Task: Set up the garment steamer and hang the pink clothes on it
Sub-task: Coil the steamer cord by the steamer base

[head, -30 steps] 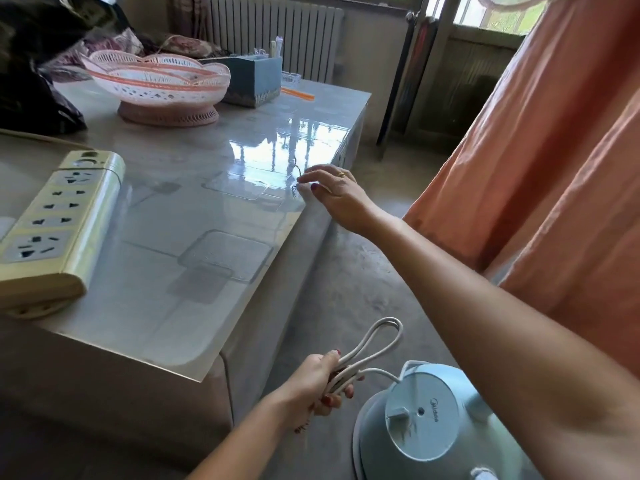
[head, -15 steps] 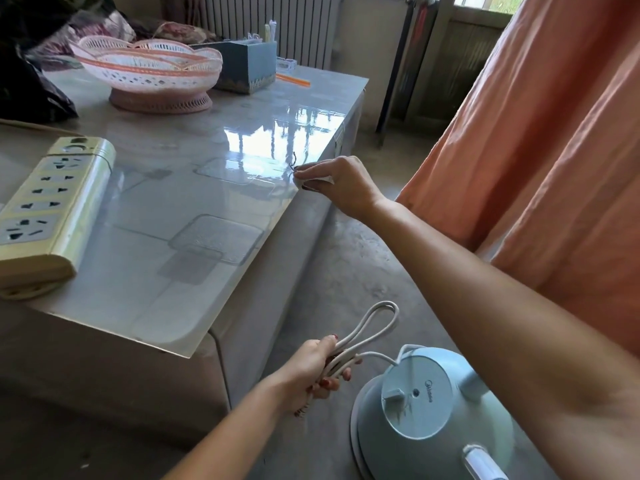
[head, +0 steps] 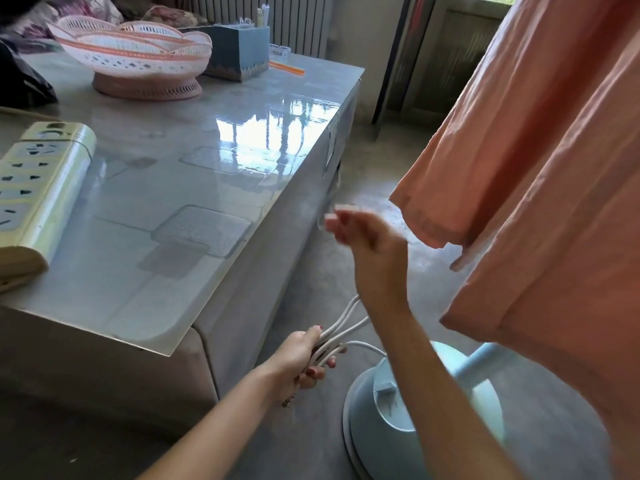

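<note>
- Garment steamer base: pale blue, round, standing on the floor beside the near corner of the low table; its pole rises from the base up and to the right, so the long axis tilts that way in this view, the top passing behind cloth.
- Pink clothes: already hanging above and right of the base, hem clear of the floor; what holds them up is out of frame.
- Power cord: white, bundled in loops just left of the base, one strand running into it; the loops point up and away from the base.
- Left hand: fingers curled round the cord bundle.
- Right hand: above the bundle, blurred; whether it pinches anything cannot be told.
- Power strip: on the table, well left of the base, nothing plugged in.
- Progress, as judged: steamer standing, garment up; uncoiling and plugging in remain.
</note>
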